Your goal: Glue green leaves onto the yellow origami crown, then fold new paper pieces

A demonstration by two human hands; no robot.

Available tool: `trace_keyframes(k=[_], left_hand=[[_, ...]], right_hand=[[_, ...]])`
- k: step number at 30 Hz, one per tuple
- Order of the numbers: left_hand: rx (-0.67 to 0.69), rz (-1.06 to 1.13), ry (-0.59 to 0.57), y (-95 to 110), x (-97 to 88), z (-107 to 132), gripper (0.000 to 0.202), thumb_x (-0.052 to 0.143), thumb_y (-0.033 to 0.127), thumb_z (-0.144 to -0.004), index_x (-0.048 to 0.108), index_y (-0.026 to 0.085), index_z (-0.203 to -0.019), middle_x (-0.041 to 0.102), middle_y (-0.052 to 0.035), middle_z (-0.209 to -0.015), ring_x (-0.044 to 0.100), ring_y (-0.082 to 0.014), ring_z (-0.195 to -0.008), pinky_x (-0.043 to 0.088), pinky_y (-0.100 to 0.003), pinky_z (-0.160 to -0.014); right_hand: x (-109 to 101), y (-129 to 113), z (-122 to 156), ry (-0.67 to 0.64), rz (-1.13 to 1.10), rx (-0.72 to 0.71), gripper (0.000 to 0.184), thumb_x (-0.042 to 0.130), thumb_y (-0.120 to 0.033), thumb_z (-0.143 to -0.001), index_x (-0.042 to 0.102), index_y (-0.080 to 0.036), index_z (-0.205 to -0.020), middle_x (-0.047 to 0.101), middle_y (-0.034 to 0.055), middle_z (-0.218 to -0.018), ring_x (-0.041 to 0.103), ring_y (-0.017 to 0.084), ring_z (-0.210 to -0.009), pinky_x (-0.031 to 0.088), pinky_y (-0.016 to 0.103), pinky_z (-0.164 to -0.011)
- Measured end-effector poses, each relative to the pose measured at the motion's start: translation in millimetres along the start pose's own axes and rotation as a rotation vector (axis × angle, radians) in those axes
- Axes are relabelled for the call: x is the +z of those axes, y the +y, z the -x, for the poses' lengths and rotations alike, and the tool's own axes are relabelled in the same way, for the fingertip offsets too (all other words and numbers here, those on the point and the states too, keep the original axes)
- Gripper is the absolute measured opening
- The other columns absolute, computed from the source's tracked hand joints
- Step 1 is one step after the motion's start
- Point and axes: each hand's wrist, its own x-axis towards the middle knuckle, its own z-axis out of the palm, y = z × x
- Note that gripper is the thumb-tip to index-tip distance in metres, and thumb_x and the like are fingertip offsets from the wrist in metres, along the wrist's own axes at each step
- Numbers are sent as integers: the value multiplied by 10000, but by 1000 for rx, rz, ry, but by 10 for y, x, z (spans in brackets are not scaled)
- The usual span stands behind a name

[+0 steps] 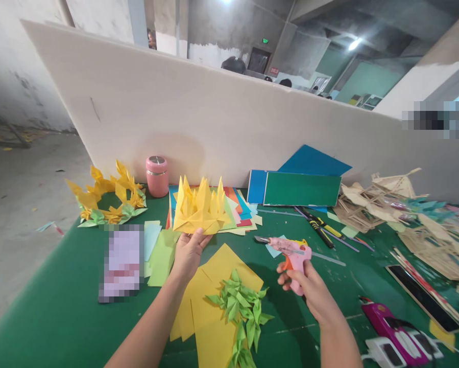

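Observation:
Near the middle of the table my left hand (189,253) grips the lower edge of a yellow folded-paper crown (200,207), its points upward. My right hand (302,278) is wrapped round the handle of a pink hot glue gun (296,253). The gun's dark nozzle points left toward the crown, with a gap between them. A clear glue stick (329,259) juts out of its back end. Below and between my hands lie yellow paper sheets (210,301) with green folded-paper leaves (244,301) on top.
A finished-looking yellow and green paper wreath (110,197) and a pink flask (157,176) stand at back left. Utility knives (319,230), wooden stick models (367,204) and a magenta power strip (393,332) lie on the right. A white partition (214,117) closes off the table's back.

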Motion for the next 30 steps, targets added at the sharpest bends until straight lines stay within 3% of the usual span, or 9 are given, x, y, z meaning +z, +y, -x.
trace_keyframes(k=[2,4,9,14,17,21,30], left_hand=[[-5,-24,-11,-11,4,10,492,829,331,-605,587,210,-1017,748,-43,-938,709,-232,-902,525,-411,-891],[-1,-53,-25,-21,7,24,501,822,341,-614,576,221,-1033,749,-34,-917,721,-227,-854,530,-410,-878],[49,-93,-26,-38,18,48,467,826,364,-602,577,220,-970,749,-28,-900,721,-205,-809,554,-361,-812],[99,-82,-20,-77,12,41,429,836,350,-600,574,211,-911,746,-11,-861,711,-180,-803,561,-339,-813],[119,-77,-44,-104,8,43,373,823,340,-631,561,207,-859,743,-7,-827,712,-194,-848,554,-367,-857],[129,-86,-53,-106,24,60,414,835,349,-609,568,213,-894,746,-27,-877,703,-237,-927,540,-418,-896],[123,-179,-48,-106,12,57,462,829,438,-579,521,206,-834,721,17,-704,721,-201,-799,557,-393,-864]], right_hand=[[145,-81,56,-142,-14,-7,223,641,-293,-596,544,-199,-774,624,-12,-644,537,119,-481,424,243,-464],[303,-157,82,-194,-17,-17,200,664,-292,-594,558,-184,-725,590,-21,-581,495,103,-471,391,228,-462],[677,-275,98,-193,14,-58,384,704,-452,-596,687,-142,-822,503,-45,-505,435,102,-472,370,235,-471],[919,-318,157,-166,188,-264,440,660,-527,-684,725,-163,-923,602,-1,-582,572,182,-600,471,277,-574],[1009,-335,198,-206,265,-394,439,588,-547,-773,715,-172,-962,699,54,-789,649,253,-817,513,327,-747],[1084,-340,239,-209,359,-480,472,502,-538,-855,665,-180,-1114,707,102,-1050,629,293,-1027,481,379,-897],[1086,-234,220,-123,595,-609,442,438,-482,-904,680,-140,-1044,718,142,-1010,661,282,-929,502,352,-799]])
